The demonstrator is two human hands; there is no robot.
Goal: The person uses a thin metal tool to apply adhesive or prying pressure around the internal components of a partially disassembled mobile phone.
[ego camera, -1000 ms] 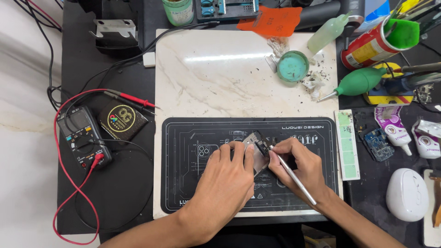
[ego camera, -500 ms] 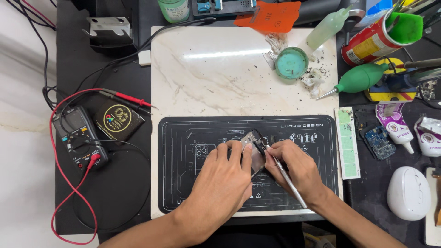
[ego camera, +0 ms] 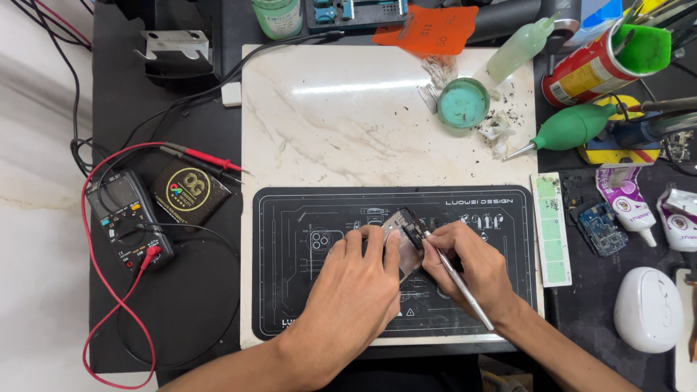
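Observation:
On the black work mat (ego camera: 290, 290) lies a small circuit board (ego camera: 404, 226), tilted, partly hidden by my fingers. My left hand (ego camera: 356, 290) presses flat on the board's lower left part and holds it down. My right hand (ego camera: 472, 272) grips thin metal tweezers (ego camera: 461, 283) like a pen. Their tip touches the board's right edge, close to my left fingertips.
A white marble slab (ego camera: 363, 123) lies under and behind the mat. A multimeter (ego camera: 127, 218) with red and black leads sits left. A round teal dish (ego camera: 463, 103), a green air blower (ego camera: 573, 129), a squeeze bottle (ego camera: 519, 49), another small board (ego camera: 599, 226) and a white mouse (ego camera: 647, 308) are at right.
Both hands stay on the board. The view has shifted slightly; the tweezers' tip has barely moved along the board's right edge.

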